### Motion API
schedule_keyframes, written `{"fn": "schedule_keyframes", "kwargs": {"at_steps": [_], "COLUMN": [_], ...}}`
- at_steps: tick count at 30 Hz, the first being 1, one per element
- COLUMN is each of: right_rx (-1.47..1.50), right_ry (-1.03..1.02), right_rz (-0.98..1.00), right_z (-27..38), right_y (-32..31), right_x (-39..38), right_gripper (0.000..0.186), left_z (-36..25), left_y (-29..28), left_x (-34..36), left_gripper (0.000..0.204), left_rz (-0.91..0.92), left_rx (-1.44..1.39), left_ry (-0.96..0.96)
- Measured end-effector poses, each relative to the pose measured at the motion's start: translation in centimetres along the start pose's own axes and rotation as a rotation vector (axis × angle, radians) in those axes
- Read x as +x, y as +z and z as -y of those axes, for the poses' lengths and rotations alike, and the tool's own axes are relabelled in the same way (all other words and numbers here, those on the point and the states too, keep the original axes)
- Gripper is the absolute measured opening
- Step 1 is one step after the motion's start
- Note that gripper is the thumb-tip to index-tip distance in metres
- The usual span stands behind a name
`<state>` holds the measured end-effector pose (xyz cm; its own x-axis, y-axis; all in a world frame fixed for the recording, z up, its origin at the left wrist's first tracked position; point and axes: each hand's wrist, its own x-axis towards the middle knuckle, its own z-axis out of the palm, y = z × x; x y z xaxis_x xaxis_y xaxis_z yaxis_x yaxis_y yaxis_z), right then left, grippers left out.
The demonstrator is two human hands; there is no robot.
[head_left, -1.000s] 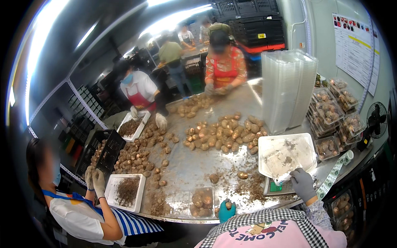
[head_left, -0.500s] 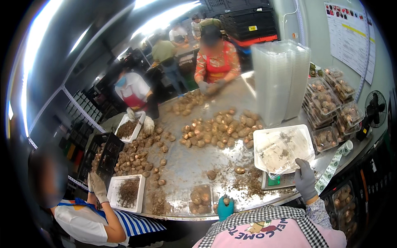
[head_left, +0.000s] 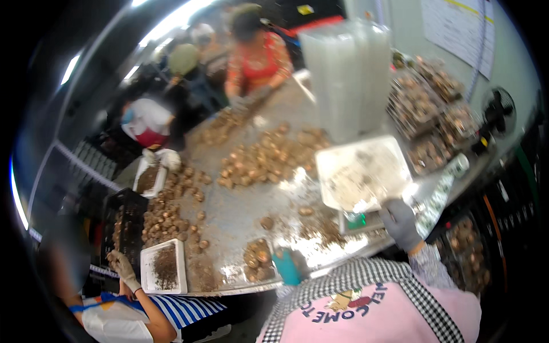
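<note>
My left hand [head_left: 287, 267], in a teal glove, is at the table's near edge beside a clear plastic box [head_left: 258, 260] of brown taro corms. Its fingers are closed around a small taro corm [head_left: 279, 251], blurred by motion. My right hand [head_left: 402, 224], in a grey glove, is by the near right corner of a white tray [head_left: 323, 178]. Smearing hides whether its fingers grip anything there. Dirt marks the tray's bottom, and the tray rests on a scale [head_left: 355, 222] with a green display.
Loose corms [head_left: 269, 157] are heaped mid-table. A tall stack of clear boxes [head_left: 346, 80] stands behind the tray, and filled boxes [head_left: 414, 106] are piled to the right near a fan [head_left: 498, 108]. Label tape [head_left: 437, 200] curls beside my right hand. A co-worker's gloved hand [head_left: 123, 267] is at the left.
The view has swung, so the table sits further left and higher. My left hand is a little closer to the box of corms. The left co-worker's hands have moved toward the black crate.
</note>
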<state>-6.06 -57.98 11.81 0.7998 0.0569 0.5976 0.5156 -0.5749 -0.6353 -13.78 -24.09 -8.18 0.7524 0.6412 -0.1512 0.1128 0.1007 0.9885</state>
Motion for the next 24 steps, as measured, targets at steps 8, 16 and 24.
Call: {"fn": "schedule_keyframes", "kwargs": {"at_steps": [8,16,24], "right_rx": [0.171,0.734,0.837], "right_ry": [0.372,1.084,1.329], "right_rz": [-0.009,0.268,0.278], "right_z": [-0.2,-1.5,-3.2], "right_y": [-0.5,1.3,4.3], "right_x": [-2.1,-1.4,0.9], "right_gripper": [0.013,0.059,0.045], "left_z": [-19.1,-19.3,-19.1], "left_y": [12.8,24.0,18.4], "left_x": [-1.0,0.7,4.5], "left_gripper": [0.05,0.043,0.029], "left_rz": [0.391,0.971,0.579], "left_rx": [-0.119,0.627,0.32], "left_ry": [0.137,1.056,0.862]}}
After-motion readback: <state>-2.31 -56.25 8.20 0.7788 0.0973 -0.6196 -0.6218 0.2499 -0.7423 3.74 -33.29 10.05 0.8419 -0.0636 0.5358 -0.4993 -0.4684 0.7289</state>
